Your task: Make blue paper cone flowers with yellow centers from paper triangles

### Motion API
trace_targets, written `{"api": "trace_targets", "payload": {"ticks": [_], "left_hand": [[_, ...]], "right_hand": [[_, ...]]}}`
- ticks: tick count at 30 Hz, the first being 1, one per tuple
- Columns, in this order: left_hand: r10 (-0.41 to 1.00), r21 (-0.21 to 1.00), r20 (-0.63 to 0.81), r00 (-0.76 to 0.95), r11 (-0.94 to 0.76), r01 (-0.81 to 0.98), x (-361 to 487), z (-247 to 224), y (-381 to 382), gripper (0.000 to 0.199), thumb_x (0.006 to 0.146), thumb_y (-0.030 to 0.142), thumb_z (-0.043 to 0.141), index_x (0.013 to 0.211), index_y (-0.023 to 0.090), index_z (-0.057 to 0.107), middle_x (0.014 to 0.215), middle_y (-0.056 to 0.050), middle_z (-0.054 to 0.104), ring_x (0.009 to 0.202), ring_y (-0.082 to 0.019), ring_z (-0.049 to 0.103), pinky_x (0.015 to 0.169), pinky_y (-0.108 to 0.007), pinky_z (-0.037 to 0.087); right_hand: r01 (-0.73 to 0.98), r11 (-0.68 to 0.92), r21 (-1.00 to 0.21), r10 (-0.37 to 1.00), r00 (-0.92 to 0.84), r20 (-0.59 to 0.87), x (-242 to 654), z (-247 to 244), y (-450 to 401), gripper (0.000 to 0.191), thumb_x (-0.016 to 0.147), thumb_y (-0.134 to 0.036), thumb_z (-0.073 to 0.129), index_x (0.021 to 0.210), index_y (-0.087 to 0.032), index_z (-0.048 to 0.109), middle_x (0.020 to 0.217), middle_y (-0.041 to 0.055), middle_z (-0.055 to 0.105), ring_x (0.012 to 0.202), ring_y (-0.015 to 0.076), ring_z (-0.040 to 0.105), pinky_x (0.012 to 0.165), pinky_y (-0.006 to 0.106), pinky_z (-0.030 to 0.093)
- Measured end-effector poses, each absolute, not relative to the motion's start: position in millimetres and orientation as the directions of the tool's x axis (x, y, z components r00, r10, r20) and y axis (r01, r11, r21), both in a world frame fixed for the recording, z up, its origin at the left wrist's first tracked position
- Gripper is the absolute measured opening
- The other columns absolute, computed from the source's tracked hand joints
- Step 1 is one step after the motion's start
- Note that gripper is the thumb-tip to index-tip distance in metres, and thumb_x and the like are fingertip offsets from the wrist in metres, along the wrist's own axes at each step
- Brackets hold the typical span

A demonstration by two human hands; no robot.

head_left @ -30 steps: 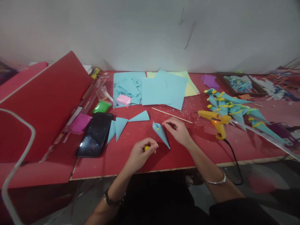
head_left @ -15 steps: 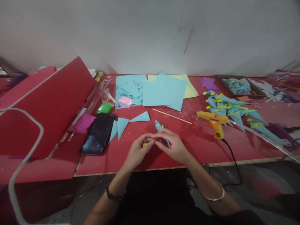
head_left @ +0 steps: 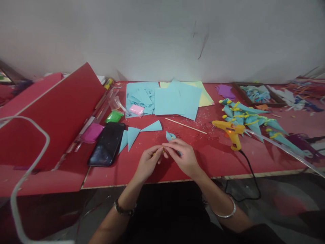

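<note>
Above the table's front edge, my left hand (head_left: 149,162) is closed, pinching a bit of yellow clay (head_left: 163,149) between thumb and fingers. My right hand (head_left: 183,157) meets it, its fingertips pressed together at the same bit; the fingers mostly hide the clay. Just beyond the right hand lies a blue rolled-paper cone (head_left: 170,136) with yellow trim, partly covered by that hand. To the left are blue paper cut-outs (head_left: 133,137). A thin wooden stick (head_left: 185,125) lies behind the hands.
A yellow glue gun (head_left: 230,130) with its light on stands at right, beside several blue cones (head_left: 250,118) with yellow trim. Blue sheets (head_left: 170,101) lie at the back. A black phone (head_left: 106,144), clay packets (head_left: 114,116) and a red board (head_left: 63,115) occupy the left.
Both hands stay together; the fingertips have shifted slightly left and up, and less yellow shows in my left hand. The view has shifted slightly.
</note>
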State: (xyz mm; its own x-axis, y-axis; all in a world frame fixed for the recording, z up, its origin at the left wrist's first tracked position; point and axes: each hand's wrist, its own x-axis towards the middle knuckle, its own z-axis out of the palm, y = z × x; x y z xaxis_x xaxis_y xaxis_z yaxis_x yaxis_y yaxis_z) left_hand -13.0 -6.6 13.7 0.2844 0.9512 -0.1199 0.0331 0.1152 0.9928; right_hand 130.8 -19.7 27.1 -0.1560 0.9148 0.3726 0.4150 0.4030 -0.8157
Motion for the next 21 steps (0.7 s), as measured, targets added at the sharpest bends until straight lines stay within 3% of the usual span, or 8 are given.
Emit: {"api": "trace_targets", "payload": {"ticks": [5,8,14,17,21], "left_hand": [[0.955,0.975,-0.176,0.240,0.203,-0.090,-13.5,9.8,-5.3,0.022,0.074,0.032,0.055,0.087,0.016,0.062,0.073,0.000,0.060,0.055,-0.006,0.043,0.052,-0.018,0.033],[0.948,0.965,-0.191,0.253,0.229,-0.127,-12.7,11.0,-5.5,0.027,0.072,0.029,0.057,0.096,0.017,0.060,0.079,-0.001,0.060,0.057,-0.006,0.043,0.053,-0.018,0.033],[0.938,0.966,-0.202,0.282,0.238,-0.097,-14.3,9.7,-5.6,0.021,0.074,0.030,0.054,0.086,0.014,0.061,0.053,0.005,0.048,0.049,-0.006,0.038,0.051,-0.019,0.030],[0.926,0.968,-0.204,0.316,0.239,-0.076,-15.7,8.4,-6.1,0.022,0.075,0.031,0.052,0.084,0.013,0.061,0.049,0.005,0.046,0.049,-0.007,0.040,0.051,-0.019,0.030],[0.919,0.971,-0.187,0.346,0.227,-0.077,-16.5,10.6,-8.9,0.025,0.078,0.037,0.049,0.075,0.014,0.059,0.047,0.004,0.047,0.048,-0.008,0.041,0.052,-0.020,0.031]], "right_hand": [[0.524,0.444,-0.727,0.896,-0.243,0.371,126.7,24.4,-22.7,0.029,0.080,-0.023,0.050,0.109,-0.023,0.056,0.098,0.0063,0.054,0.089,0.0157,0.053,0.077,0.030,0.047],[0.619,0.441,-0.649,0.895,-0.253,0.367,124.4,20.9,-22.3,0.028,0.082,-0.021,0.046,0.107,-0.022,0.058,0.102,0.0082,0.053,0.092,0.0178,0.052,0.077,0.033,0.048],[0.677,0.475,-0.562,0.865,-0.241,0.440,123.1,19.6,-22.0,0.025,0.082,-0.019,0.046,0.102,-0.022,0.060,0.092,0.0068,0.055,0.084,0.0168,0.053,0.072,0.030,0.048],[0.699,0.499,-0.513,0.844,-0.259,0.469,123.1,20.4,-21.3,0.022,0.083,-0.020,0.045,0.097,-0.022,0.062,0.089,0.0065,0.055,0.080,0.0166,0.053,0.069,0.030,0.047],[0.602,0.514,-0.610,0.838,-0.202,0.507,121.5,22.2,-20.4,0.019,0.082,-0.020,0.047,0.092,-0.021,0.063,0.085,0.0054,0.055,0.080,0.0150,0.054,0.071,0.028,0.047]]}}
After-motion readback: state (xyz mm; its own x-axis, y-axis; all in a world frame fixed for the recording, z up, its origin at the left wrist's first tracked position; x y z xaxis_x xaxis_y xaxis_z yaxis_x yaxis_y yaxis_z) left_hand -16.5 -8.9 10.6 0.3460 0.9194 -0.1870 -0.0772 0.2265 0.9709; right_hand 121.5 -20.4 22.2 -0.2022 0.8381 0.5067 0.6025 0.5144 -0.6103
